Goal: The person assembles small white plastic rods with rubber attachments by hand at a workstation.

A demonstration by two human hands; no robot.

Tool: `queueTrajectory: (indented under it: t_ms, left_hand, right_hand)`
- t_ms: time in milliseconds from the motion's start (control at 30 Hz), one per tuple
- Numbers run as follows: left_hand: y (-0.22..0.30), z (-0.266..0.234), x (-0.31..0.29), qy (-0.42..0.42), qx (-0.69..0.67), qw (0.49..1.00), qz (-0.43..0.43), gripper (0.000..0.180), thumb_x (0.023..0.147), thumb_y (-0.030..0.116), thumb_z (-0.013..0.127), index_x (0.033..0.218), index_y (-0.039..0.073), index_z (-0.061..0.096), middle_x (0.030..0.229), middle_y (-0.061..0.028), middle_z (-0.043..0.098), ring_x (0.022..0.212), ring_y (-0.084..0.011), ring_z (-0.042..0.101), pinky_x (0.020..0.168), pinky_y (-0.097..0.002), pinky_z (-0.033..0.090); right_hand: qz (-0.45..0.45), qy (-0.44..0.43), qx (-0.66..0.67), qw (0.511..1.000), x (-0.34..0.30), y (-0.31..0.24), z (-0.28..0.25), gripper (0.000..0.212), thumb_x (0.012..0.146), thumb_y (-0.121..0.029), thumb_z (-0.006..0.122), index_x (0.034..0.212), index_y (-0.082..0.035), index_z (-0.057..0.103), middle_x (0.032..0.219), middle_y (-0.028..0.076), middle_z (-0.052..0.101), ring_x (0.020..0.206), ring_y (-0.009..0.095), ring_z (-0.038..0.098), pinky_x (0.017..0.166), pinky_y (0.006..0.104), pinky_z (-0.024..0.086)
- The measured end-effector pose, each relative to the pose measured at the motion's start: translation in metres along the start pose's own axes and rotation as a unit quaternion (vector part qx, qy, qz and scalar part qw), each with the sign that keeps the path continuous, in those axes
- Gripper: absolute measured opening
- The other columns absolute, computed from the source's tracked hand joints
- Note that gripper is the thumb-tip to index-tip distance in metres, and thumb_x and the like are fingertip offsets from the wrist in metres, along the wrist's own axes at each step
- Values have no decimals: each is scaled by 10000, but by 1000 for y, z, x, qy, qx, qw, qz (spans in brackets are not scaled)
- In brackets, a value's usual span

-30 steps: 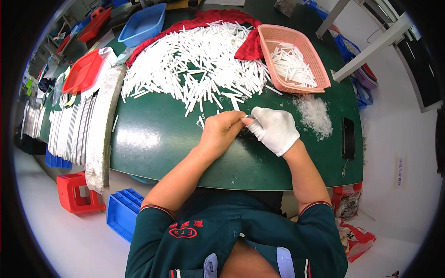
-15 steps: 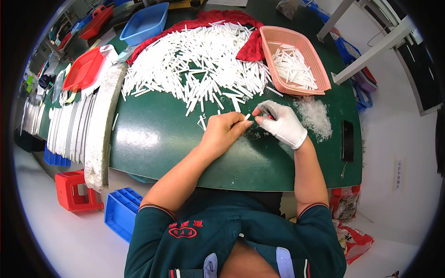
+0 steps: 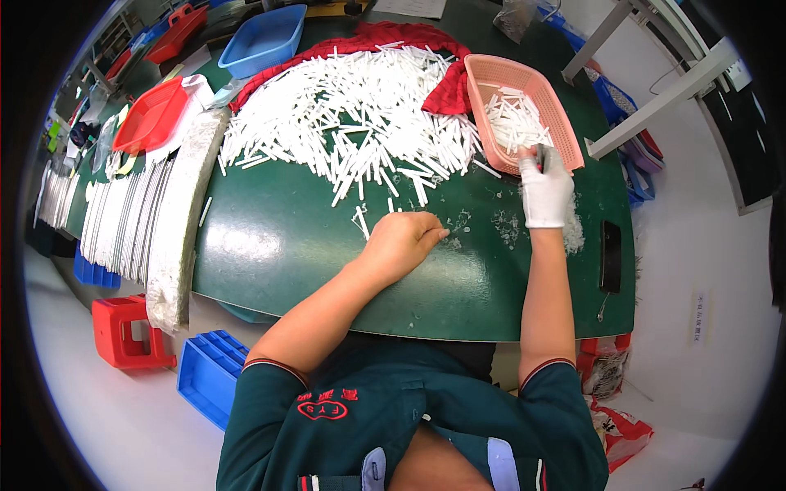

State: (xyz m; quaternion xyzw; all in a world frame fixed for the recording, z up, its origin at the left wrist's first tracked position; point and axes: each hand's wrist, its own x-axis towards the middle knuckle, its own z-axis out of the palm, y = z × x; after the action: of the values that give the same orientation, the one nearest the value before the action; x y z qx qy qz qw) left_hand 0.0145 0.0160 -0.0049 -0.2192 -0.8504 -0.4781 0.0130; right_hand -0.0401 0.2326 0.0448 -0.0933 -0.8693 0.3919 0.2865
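Observation:
My bare left hand (image 3: 403, 245) rests low over the green table (image 3: 278, 254), with thumb and fingertips pinched together. Whatever is in that pinch, if anything, is too small to make out. At the near rim of the pink basket (image 3: 575, 123), my right hand (image 3: 547, 192) in a white fingerless glove is closed around a small dark tool, mostly hidden by the fingers. Short white sticks (image 3: 517, 123) lie inside the basket beyond its fingertips. A large heap of similar white sticks (image 3: 327, 106) spreads over a red cloth (image 3: 401, 34), with a few strays near my left hand.
Clear plastic scraps (image 3: 575, 233) lie beside my right wrist, near a black phone (image 3: 611, 256). A foam-like bar (image 3: 176, 237) and stacked sheets (image 3: 127, 225) border the left side. Red (image 3: 151, 116) and blue (image 3: 262, 41) trays stand beyond. A metal frame (image 3: 655, 102) rises at right.
My right hand has moved away from my left hand, right and forward to the basket. The white stick between my left fingertips is no longer visible there. The view has shifted slightly.

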Motion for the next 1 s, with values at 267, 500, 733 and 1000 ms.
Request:
queueTrajectory:
  t_ms: [267,500,733,1000]
  left_hand:
    - [-1,0,-1,-31,45,998,28,251,831,276,617,741,43,639,694,-161,616,687,-354,600,625,-428,476]
    - [1,0,-2,-25,65,997,18,224,819,248,641,763,32,656,714,-161,628,682,-345,608,616,-408,484]
    - [0,-4,2,68,0,994,-80,228,827,239,642,769,19,652,636,-155,605,583,-302,587,557,-382,459]
    - [-5,-6,7,126,-14,984,-125,235,839,216,643,800,-15,650,591,-118,588,499,-178,533,516,-318,429]
  right_hand:
    - [-174,-306,-172,920,-41,-22,47,159,834,-289,586,917,-169,651,869,89,675,806,285,652,695,395,515]
    - [-172,-347,-276,879,-42,-21,59,179,846,-263,545,886,-108,626,876,128,662,809,324,645,703,430,507]
    - [-85,-338,-218,912,-36,-9,39,245,817,-316,571,895,-95,641,849,159,659,825,339,634,727,418,498]
    - [-59,-285,-185,939,-35,-19,44,313,822,-369,572,950,-94,649,878,171,661,852,348,634,765,420,492]
